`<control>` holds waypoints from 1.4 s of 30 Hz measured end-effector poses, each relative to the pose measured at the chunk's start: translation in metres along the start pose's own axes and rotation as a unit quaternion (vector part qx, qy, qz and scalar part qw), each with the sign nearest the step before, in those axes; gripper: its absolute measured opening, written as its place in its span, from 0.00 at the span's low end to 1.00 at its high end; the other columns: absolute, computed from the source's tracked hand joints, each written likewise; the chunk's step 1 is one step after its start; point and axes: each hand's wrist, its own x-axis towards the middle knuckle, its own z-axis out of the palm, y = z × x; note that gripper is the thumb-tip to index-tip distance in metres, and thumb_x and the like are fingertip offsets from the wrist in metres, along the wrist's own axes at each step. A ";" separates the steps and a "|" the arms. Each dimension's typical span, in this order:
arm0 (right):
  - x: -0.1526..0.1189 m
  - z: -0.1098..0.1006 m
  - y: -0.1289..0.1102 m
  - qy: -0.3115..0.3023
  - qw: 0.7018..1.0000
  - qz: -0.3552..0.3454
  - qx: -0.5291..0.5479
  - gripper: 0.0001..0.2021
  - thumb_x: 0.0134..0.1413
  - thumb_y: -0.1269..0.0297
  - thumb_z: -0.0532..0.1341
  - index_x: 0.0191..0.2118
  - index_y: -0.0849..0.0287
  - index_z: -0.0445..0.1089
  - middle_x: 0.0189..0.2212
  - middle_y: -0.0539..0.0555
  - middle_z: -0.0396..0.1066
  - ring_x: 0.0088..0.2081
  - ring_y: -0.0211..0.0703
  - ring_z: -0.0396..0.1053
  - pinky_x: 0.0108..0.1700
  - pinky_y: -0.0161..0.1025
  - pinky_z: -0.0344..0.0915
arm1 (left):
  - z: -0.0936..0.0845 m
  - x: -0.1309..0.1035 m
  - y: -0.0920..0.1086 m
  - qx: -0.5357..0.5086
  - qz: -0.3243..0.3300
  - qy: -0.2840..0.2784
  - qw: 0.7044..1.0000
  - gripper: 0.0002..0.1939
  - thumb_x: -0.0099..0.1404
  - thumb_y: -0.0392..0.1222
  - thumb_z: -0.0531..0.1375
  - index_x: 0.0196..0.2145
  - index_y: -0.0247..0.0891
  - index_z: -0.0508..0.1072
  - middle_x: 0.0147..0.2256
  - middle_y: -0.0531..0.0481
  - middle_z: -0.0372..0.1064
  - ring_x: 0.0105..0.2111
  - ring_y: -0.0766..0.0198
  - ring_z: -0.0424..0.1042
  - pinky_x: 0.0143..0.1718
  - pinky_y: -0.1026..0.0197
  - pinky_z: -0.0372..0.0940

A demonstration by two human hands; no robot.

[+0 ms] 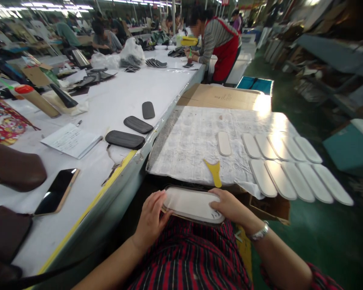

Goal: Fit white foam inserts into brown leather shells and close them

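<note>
You hold the white insole piece (pixel 192 205) over your lap, just in front of the paper-covered board (pixel 193 141); your left hand (pixel 151 219) has its grip closed around the left end, fingers curled over the edge, and your right hand (pixel 230 207) has its grip closed on the right end, the thumb lying on top near some small dark marks that I cannot read. A dark layer shows under the white one along the near edge, so I judge that the two layers could shift against each other if you press more on one end than on the other. The yellow spatula (pixel 214 172) lies just beyond your right grip, close to the board's edge, and a careless lift of the piece could knock it down to the floor. Farther to the right of that grip, the rows of pale insoles (pixel 290 165) overlap each other and some hang past the board; a touch from your elbow may push them off. To the left of your left grip, the phone (pixel 57 191) rests on the counter (pixel 117 96) near its yellow edge and could slide. About writing: the paper sheet (pixel 69 140) carries handwriting too small to read, the cardboard (pixel 220 96) has faint print that I cannot make out, and the red printed bag (pixel 1 121) shows only pictures.
</note>
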 end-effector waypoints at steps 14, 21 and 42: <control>-0.010 0.005 -0.004 0.033 0.996 -0.006 -0.079 0.19 0.41 0.70 0.55 0.44 0.63 0.65 0.38 0.57 0.70 0.38 0.43 0.66 0.39 0.34 0.59 | 0.016 0.035 0.049 0.018 0.260 -0.199 0.945 0.31 0.57 0.49 0.57 0.56 0.38 0.56 0.51 0.41 0.61 0.50 0.53 0.60 0.51 0.51 0.59; -0.016 -0.001 -0.001 0.020 0.996 -0.026 -0.080 0.20 0.46 0.67 0.55 0.48 0.63 0.62 0.41 0.58 0.68 0.41 0.44 0.66 0.42 0.36 0.60 | 0.027 0.045 0.059 0.034 0.209 -0.289 0.934 0.39 0.52 0.45 0.62 0.59 0.44 0.49 0.51 0.44 0.60 0.49 0.53 0.60 0.49 0.50 0.59; -0.067 -0.047 0.030 0.175 0.951 0.149 0.206 0.20 0.53 0.55 0.54 0.49 0.58 0.54 0.40 0.58 0.66 0.29 0.40 0.71 0.19 0.30 0.66 | 0.038 0.041 0.077 0.149 0.230 -0.298 0.914 0.40 0.48 0.53 0.64 0.57 0.53 0.52 0.52 0.45 0.56 0.49 0.50 0.55 0.46 0.49 0.54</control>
